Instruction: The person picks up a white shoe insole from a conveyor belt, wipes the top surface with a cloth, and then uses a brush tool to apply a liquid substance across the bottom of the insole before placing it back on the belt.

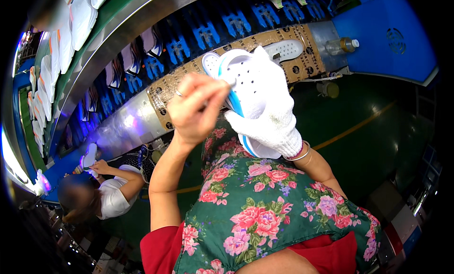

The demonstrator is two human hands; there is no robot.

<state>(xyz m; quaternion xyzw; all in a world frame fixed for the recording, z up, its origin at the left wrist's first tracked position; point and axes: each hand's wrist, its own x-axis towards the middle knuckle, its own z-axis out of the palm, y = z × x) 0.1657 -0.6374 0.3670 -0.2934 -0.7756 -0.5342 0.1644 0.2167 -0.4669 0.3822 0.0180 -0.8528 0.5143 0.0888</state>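
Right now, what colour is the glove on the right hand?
White knit glove, clearest in the head view; it holds a white-and-blue shoe sole.

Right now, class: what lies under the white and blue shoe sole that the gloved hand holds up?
Under the shoe sole lies the flowered apron over the lap. The gloved right hand covers the sole's middle; the bare left hand hides its near edge and whatever tool it grips.

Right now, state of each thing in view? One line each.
left hand: bare, fingers closed on a thin tool I can't make out, at the shoe
right hand: in a white knit glove, gripping the shoe
white and blue shoe: held up off the bench
white sole: lying flat on the cardboard
plastic bottle: on its side, capped
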